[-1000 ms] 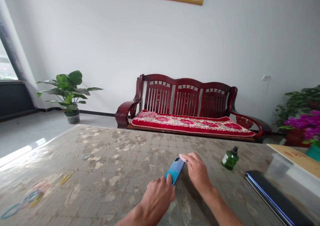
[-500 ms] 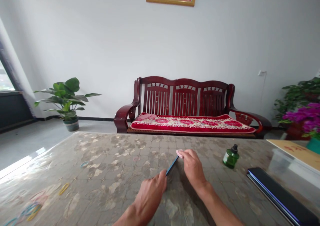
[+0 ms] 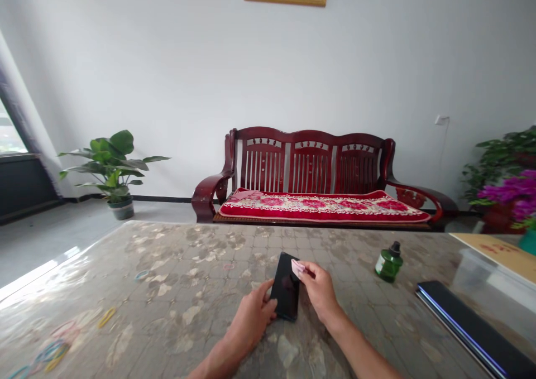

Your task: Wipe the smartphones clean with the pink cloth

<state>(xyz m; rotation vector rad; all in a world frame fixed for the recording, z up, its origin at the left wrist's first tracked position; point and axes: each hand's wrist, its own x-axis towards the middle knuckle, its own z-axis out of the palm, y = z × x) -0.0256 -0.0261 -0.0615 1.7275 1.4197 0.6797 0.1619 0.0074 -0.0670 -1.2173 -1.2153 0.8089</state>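
Note:
A black smartphone (image 3: pixel 286 289) shows its dark, glossy screen between my two hands, over the middle of the patterned tabletop. My left hand (image 3: pixel 255 315) grips its left edge, the thumb lying over the lower left of the screen. In my right hand (image 3: pixel 319 288) a small pale pink cloth (image 3: pixel 297 267) is pinched between the fingertips, at the phone's upper right edge. Whether the phone's lower end rests on the table I cannot tell. To the right stands a green bottle with a black cap (image 3: pixel 389 263), apart from both hands.
A dark, flat folded case (image 3: pixel 473 326) lies at the right, beside a clear plastic box (image 3: pixel 481 273) with a tan board (image 3: pixel 498 249) on it. Coloured bands (image 3: pixel 48 356) and a yellow band (image 3: pixel 106 317) lie at the left. A wooden bench (image 3: pixel 310 167) stands beyond the table.
The phone has turned from edge-on to screen facing up toward me. My right hand with the cloth has shifted slightly down from the phone's top end to its right side.

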